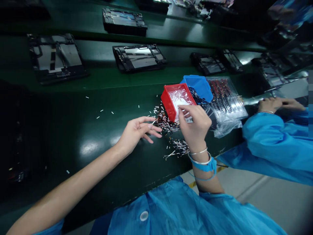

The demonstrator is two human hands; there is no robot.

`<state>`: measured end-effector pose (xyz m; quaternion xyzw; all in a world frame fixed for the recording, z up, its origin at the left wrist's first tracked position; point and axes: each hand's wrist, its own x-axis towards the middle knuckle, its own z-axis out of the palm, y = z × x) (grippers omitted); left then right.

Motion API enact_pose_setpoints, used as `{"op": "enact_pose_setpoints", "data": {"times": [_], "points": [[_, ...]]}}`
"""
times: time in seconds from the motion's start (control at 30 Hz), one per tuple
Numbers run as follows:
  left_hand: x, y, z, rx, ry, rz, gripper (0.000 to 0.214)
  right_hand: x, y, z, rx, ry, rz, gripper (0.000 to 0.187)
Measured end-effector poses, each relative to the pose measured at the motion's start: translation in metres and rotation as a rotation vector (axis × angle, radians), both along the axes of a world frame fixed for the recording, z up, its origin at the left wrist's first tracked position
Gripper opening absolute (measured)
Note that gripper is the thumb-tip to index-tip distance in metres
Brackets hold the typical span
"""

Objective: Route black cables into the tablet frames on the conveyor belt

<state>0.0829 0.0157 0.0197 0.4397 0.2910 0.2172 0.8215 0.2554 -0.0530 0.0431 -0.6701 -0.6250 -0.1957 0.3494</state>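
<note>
My left hand (137, 132) rests on the dark green bench and pinches one small thin metal piece (154, 121) between thumb and fingertips. My right hand (194, 125) hovers at the near edge of a red bin (168, 103) that holds pale small parts; its fingers are curled, and I cannot tell whether they hold anything. A heap of tiny wire-like parts (168, 125) lies between the two hands and trails toward the bench's front edge. A blue bin (199, 85) stands right behind the red one.
A clear plastic bag of components (226, 101) lies right of the bins. Several dark device frames (139, 58) sit on the raised green conveyor behind. A co-worker's blue sleeve (276, 143) and hands (278, 105) occupy the right. Stray white bits (100, 111) dot the bench.
</note>
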Motion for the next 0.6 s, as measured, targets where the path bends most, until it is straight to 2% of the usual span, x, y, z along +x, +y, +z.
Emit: {"op": "enact_pose_setpoints", "data": {"times": [0.07, 0.17, 0.3, 0.4, 0.47, 0.6], "points": [[0.000, 0.000, 0.000, 0.014, -0.003, 0.020, 0.033, -0.006, -0.004, 0.002, -0.028, 0.026, 0.095, 0.018], [0.000, -0.003, 0.002, 0.115, 0.015, 0.014, 0.034, -0.023, -0.008, 0.000, -0.125, 0.068, 0.281, 0.013], [-0.001, -0.007, 0.010, 0.377, 0.076, -0.022, 0.030, -0.036, -0.008, -0.006, -0.156, 0.097, 0.314, 0.012], [-0.004, -0.009, 0.013, 0.508, 0.098, -0.054, 0.031, -0.031, -0.006, -0.008, -0.169, 0.134, 0.332, 0.013], [-0.005, -0.008, 0.013, 0.487, 0.065, -0.073, 0.034, -0.020, -0.005, -0.007, -0.161, 0.119, 0.289, 0.015], [-0.007, -0.005, 0.010, 0.315, -0.027, -0.066, 0.042, 0.003, -0.004, -0.004, -0.049, -0.009, -0.008, 0.019]]}}
